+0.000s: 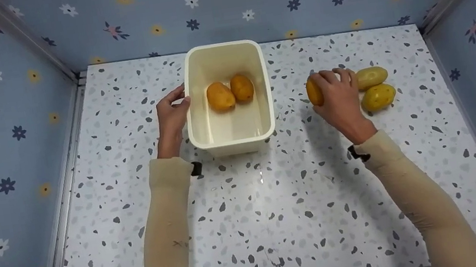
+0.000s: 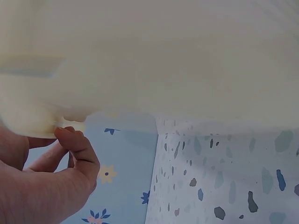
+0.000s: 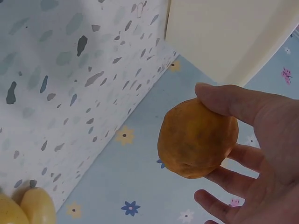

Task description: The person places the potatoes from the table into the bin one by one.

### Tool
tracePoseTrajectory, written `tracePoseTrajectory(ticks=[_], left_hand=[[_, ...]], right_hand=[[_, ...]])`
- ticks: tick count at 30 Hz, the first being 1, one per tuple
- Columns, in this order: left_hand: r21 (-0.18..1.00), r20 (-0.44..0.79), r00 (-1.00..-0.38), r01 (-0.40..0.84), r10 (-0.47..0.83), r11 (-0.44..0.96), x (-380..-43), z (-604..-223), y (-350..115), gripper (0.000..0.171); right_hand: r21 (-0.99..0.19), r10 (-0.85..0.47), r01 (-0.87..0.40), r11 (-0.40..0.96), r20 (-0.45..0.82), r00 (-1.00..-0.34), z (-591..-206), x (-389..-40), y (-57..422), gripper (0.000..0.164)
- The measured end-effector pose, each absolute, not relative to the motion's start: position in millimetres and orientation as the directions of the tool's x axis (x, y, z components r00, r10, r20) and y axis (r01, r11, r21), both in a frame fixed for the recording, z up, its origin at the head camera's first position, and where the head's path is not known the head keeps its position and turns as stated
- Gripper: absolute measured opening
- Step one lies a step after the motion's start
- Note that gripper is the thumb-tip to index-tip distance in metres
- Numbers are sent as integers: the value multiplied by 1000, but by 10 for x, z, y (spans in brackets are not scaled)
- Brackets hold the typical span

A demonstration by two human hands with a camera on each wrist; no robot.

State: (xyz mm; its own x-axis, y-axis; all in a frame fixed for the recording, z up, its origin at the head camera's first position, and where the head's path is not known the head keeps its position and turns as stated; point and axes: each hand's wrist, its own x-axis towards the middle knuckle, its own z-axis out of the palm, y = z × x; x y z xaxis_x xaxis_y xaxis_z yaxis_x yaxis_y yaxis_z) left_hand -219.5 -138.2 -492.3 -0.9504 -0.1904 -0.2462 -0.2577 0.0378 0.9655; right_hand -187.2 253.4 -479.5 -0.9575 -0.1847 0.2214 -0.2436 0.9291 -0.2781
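My right hand (image 1: 339,98) grips an orange mango (image 1: 314,91), held between thumb and fingers. In the right wrist view the mango (image 3: 196,140) shows its rounded end, with the thumb across one side. Left of it stands a cream plastic bin (image 1: 234,142). Two orange mangoes, one (image 1: 220,97) beside another (image 1: 242,88), lie on its floor. My left hand (image 1: 172,119) is at the bin's left side; in the left wrist view its fingers (image 2: 77,144) pinch the edge of the bin (image 2: 154,79).
Two yellow mangoes, a paler one (image 1: 372,77) and a deeper one (image 1: 378,97), lie on the speckled white table (image 1: 278,221) right of my right hand. Flower-patterned blue walls (image 1: 220,8) enclose the table's back and sides.
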Motion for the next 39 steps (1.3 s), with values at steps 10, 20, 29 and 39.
tracePoseTrajectory(ticks=[10,20,29,39], left_hand=[[967,-235,-951,-250,-200,54,-2172,-4953,-1465,43],[973,-216,-954,-228,-207,39,-2170,-4957,-1464,42],[972,-221,-953,-232,-205,29,-2169,-4941,-1428,42],[968,-236,-951,-249,-201,40,-2193,-4920,-1378,42]], right_hand=[[-268,-195,-249,931,212,-958,-4818,-1872,2320,67],[-279,-210,-279,919,253,-944,-4698,-1909,2180,71],[-251,-253,-330,910,295,-921,-4555,-1973,2009,68],[-243,-272,-357,902,322,-907,-4416,-2046,1872,67]])
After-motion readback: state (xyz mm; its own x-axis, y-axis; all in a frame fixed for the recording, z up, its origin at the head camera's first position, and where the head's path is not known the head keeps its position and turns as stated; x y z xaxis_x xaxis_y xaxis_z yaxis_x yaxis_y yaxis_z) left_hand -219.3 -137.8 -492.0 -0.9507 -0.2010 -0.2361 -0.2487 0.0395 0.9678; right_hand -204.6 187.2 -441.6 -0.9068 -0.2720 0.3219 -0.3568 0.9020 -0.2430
